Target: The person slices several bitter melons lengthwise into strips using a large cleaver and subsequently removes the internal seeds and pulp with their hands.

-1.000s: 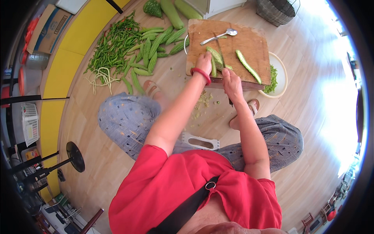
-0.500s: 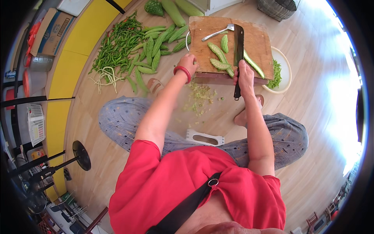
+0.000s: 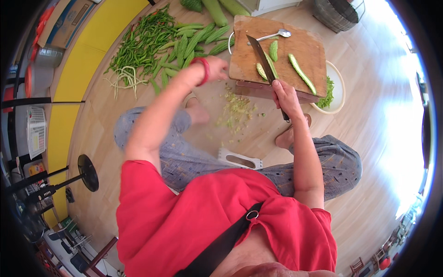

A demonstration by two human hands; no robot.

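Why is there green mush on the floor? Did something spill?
Yes, a scatter of pale green scraps lies on the wooden floor just below the board, between the person's feet. Everything else sits in place: the right hand holds the knife over the board.

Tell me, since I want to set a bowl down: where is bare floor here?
Bare floor lies right of the cutting board and plate. Crowded: the vegetable pile near the left hand, the scraps before the board, and the board itself, where the right hand holds a knife.
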